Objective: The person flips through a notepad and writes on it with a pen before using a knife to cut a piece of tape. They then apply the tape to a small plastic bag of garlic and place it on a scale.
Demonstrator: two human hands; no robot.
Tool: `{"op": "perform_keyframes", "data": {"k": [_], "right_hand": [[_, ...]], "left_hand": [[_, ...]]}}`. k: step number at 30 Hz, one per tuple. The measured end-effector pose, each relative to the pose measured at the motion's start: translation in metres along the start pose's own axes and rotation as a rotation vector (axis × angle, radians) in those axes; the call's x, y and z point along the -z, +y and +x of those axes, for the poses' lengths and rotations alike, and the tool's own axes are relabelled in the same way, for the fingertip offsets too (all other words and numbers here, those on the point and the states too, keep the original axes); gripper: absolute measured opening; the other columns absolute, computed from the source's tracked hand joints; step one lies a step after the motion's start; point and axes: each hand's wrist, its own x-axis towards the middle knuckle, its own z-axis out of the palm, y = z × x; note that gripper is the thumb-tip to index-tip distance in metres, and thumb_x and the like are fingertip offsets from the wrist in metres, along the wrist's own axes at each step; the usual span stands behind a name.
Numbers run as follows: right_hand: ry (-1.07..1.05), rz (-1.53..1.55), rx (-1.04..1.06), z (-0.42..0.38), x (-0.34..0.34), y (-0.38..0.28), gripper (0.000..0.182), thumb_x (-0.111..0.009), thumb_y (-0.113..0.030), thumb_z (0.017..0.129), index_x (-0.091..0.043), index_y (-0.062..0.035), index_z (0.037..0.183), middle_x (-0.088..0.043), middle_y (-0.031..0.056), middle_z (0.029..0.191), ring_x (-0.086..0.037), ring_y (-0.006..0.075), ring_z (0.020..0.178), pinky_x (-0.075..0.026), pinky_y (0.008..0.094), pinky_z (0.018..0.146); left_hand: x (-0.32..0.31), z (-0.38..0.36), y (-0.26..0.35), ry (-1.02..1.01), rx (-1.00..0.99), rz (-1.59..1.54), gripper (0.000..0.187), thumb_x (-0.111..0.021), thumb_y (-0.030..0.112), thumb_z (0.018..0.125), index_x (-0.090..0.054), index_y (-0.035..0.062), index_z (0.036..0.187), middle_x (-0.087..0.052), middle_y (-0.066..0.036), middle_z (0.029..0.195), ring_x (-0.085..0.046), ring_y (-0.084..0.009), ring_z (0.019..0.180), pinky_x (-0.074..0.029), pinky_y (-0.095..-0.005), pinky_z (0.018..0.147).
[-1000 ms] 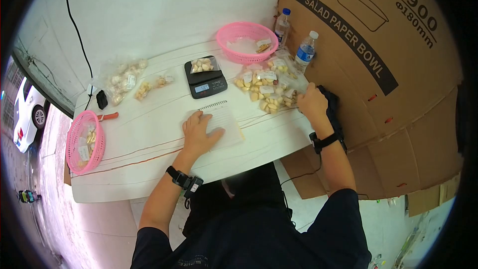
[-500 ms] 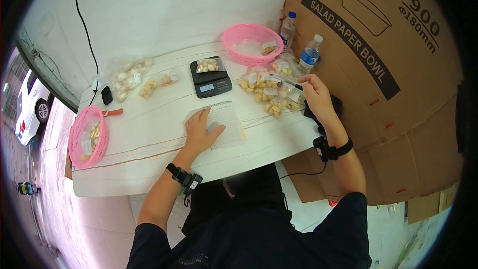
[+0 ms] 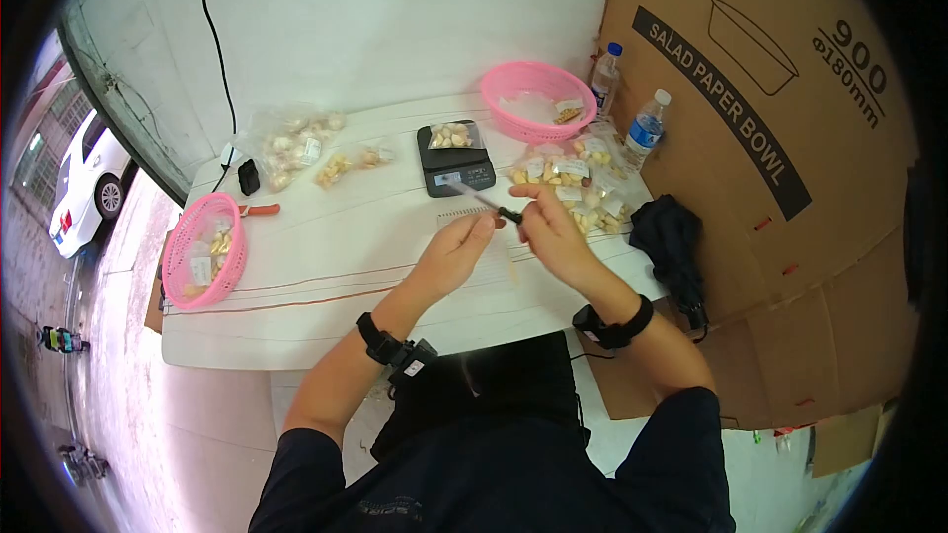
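Note:
A pen with a clear barrel and a black end is held over the notepad, pointing toward the scale. My right hand is closed on its black end, forefinger raised. My left hand meets it there, thumb and fingers pinched at that same end. Whether a separate cap is between the left fingertips cannot be made out. Under the hands lies a spiral notepad with lined paper, partly covered. Just beyond is a black digital scale, bearing a clear bag of pale, clove-like pieces.
Bags of similar pieces lie right of the scale; more bags lie left. Pink baskets stand at the back and left edge. There are two water bottles, an orange-handled tool, a black folded umbrella and a cardboard box.
My right hand has brought the pen left from beside the bags to above the notepad. My left hand has lifted off the page, closed, and met the pen. The view has shifted.

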Motion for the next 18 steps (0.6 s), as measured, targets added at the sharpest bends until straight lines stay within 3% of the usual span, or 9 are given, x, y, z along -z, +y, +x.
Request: {"op": "perform_keyframes", "data": {"k": [1, 3, 4, 7, 9, 11, 13, 15, 18], "right_hand": [[-0.001, 0.000, 0.002, -0.001, -0.010, 0.002, 0.034, -0.042, -0.012, 0.102, -0.051, -0.0067, 0.135, -0.054, -0.0002, 0.081, -0.050, 0.0065, 0.071, -0.042, 0.0225, 0.064], [-0.007, 0.039, 0.108, -0.001, -0.022, 0.004, 0.034, -0.049, -0.011, 0.099, -0.051, -0.0006, 0.132, -0.061, 0.0075, 0.082, -0.061, 0.0151, 0.077, -0.049, 0.0298, 0.070], [-0.027, -0.078, 0.120, -0.001, -0.022, 0.001, 0.037, -0.051, -0.014, 0.100, -0.049, -0.0005, 0.134, -0.066, 0.0125, 0.085, -0.066, 0.0207, 0.076, -0.051, 0.0317, 0.069], [-0.073, -0.352, 0.083, -0.005, -0.020, -0.020, 0.038, -0.057, -0.021, 0.099, -0.053, -0.0002, 0.130, -0.068, 0.0142, 0.084, -0.067, 0.0228, 0.071, -0.050, 0.0320, 0.064], [-0.043, -0.338, -0.005, -0.003, -0.017, -0.025, 0.037, -0.060, -0.025, 0.098, -0.057, -0.0007, 0.127, -0.067, 0.0115, 0.080, -0.066, 0.0203, 0.069, -0.049, 0.0311, 0.062], [-0.015, -0.327, -0.093, 0.000, -0.014, -0.022, 0.037, -0.062, -0.028, 0.098, -0.061, -0.0011, 0.123, -0.067, 0.0088, 0.077, -0.065, 0.0179, 0.067, -0.048, 0.0303, 0.061], [0.013, 0.041, -0.170, 0.004, -0.014, -0.015, 0.034, -0.063, -0.031, 0.098, -0.067, -0.0017, 0.114, -0.064, 0.0045, 0.070, -0.061, 0.0116, 0.061, -0.046, 0.0266, 0.056], [-0.063, 0.188, -0.252, 0.002, -0.014, -0.018, 0.034, -0.060, -0.032, 0.100, -0.067, -0.0018, 0.114, -0.061, 0.0025, 0.066, -0.057, 0.0100, 0.055, -0.043, 0.0255, 0.053], [-0.177, 0.318, -0.347, 0.005, -0.006, -0.015, 0.037, -0.054, -0.034, 0.103, -0.068, -0.0012, 0.113, -0.056, 0.0007, 0.059, -0.049, 0.0087, 0.045, -0.039, 0.0243, 0.045]], "left_hand": [[-0.004, -0.001, 0.001, 0.001, -0.001, 0.001, 0.043, -0.047, 0.031, 0.109, -0.060, -0.0042, 0.130, -0.068, -0.011, 0.110, -0.062, -0.0194, 0.106, -0.049, -0.0342, 0.094], [-0.009, -0.002, 0.007, 0.003, 0.072, -0.248, 0.043, -0.044, 0.032, 0.110, -0.060, -0.0032, 0.129, -0.067, -0.007, 0.108, -0.062, -0.0152, 0.099, -0.050, -0.0304, 0.089], [-0.011, -0.002, 0.012, 0.001, 0.069, -0.245, 0.043, -0.044, 0.032, 0.110, -0.060, -0.0032, 0.129, -0.067, -0.007, 0.108, -0.062, -0.0152, 0.099, -0.050, -0.0304, 0.089], [-0.010, -0.003, 0.020, 0.066, 0.159, -0.394, 0.040, -0.043, 0.030, 0.110, -0.061, -0.0022, 0.125, -0.065, -0.003, 0.104, -0.062, -0.0140, 0.092, -0.051, -0.0286, 0.085], [-0.007, -0.003, 0.018, 0.150, 0.127, -0.322, 0.037, -0.043, 0.030, 0.110, -0.062, -0.0006, 0.119, -0.064, -0.003, 0.099, -0.061, -0.0125, 0.087, -0.050, -0.0288, 0.082], [0.003, -0.005, 0.020, 0.070, 0.170, -0.143, 0.035, -0.044, 0.029, 0.110, -0.061, -0.0004, 0.118, -0.064, -0.006, 0.097, -0.062, -0.0160, 0.086, -0.051, -0.0315, 0.082], [0.003, -0.009, 0.018, -0.009, 0.215, 0.036, 0.034, -0.045, 0.028, 0.109, -0.061, -0.0002, 0.116, -0.064, -0.009, 0.095, -0.063, -0.0195, 0.086, -0.051, -0.0341, 0.082], [-0.006, -0.014, 0.013, -0.013, -0.287, 0.366, 0.032, -0.048, 0.029, 0.107, -0.060, -0.0004, 0.114, -0.064, -0.016, 0.093, -0.062, -0.0296, 0.085, -0.050, -0.0393, 0.081], [-0.005, -0.016, 0.023, -0.076, -0.212, 0.373, 0.033, -0.047, 0.029, 0.108, -0.059, -0.0022, 0.110, -0.062, -0.013, 0.087, -0.061, -0.0325, 0.083, -0.049, -0.0408, 0.084]]}}
